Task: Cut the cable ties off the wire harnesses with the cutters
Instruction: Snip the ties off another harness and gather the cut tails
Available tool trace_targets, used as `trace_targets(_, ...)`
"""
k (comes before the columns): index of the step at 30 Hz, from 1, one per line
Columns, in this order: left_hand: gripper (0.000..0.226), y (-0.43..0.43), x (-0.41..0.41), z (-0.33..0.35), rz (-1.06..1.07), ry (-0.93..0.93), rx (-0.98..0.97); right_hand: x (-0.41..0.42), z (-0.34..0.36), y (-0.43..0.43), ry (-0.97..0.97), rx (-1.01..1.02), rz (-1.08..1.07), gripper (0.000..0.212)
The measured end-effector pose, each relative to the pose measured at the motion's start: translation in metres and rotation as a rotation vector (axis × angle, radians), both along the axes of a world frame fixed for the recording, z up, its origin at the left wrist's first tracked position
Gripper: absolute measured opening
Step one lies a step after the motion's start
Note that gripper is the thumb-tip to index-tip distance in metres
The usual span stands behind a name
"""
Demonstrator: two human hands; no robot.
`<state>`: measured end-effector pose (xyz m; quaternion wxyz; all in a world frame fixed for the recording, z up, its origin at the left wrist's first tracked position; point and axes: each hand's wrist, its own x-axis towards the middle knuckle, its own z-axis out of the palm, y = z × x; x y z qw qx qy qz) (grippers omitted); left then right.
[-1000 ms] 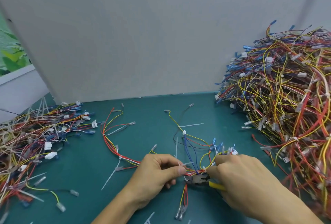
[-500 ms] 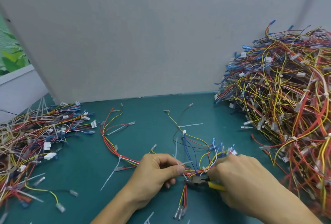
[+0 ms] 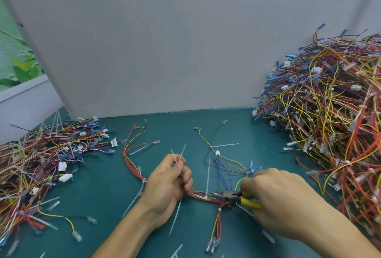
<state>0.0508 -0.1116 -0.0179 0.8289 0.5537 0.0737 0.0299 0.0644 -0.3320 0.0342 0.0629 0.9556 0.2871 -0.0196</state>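
One wire harness (image 3: 132, 165) of red, yellow and blue wires lies spread on the green table in front of me. My left hand (image 3: 168, 185) sits over its red bundle and pinches loose white cable ties (image 3: 179, 155) that stick up from my fingers. My right hand (image 3: 276, 198) grips the yellow-handled cutters (image 3: 233, 197). The cutter jaws point left, at a white tie (image 3: 207, 179) still wrapped on the bundle. Another tie (image 3: 219, 209) binds the branch below the jaws.
A tall heap of tied harnesses (image 3: 329, 125) fills the right side. A lower pile of harnesses (image 3: 41, 165) lies on the left. Cut ties are scattered over the green table (image 3: 99, 191). A grey panel (image 3: 165, 41) stands behind.
My left hand has let go beside the cutters, shifted left and lifted, now holding loose ties. The cutters have moved a little right along the bundle.
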Motion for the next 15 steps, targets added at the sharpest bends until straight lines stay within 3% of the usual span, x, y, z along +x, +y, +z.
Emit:
trace_targets(3,0.026,-0.001,0.001,0.001,0.016,-0.003,-0.049,0.008,0.009,0.013,0.029,-0.09,0.025,0.002)
trace_targets(6,0.048,-0.003,0.003,0.003,0.082,-0.016,0.076,0.013,0.009,0.02,0.05,-0.121,0.029,0.003)
trace_targets(8,0.051,-0.004,0.003,0.002,0.131,-0.037,0.276,0.015,0.006,0.02,0.053,-0.116,0.028,0.001)
trace_targets(10,0.05,-0.004,0.002,-0.003,0.128,-0.099,0.601,0.016,0.004,0.02,0.056,-0.113,0.025,0.002)
trace_targets(12,0.036,-0.004,0.003,-0.008,0.056,-0.163,0.874,0.017,0.003,0.021,0.057,-0.12,0.024,0.003)
trace_targets(15,0.026,-0.006,0.005,-0.009,-0.093,-0.21,1.082,0.018,0.0,0.022,0.072,-0.116,0.036,0.006)
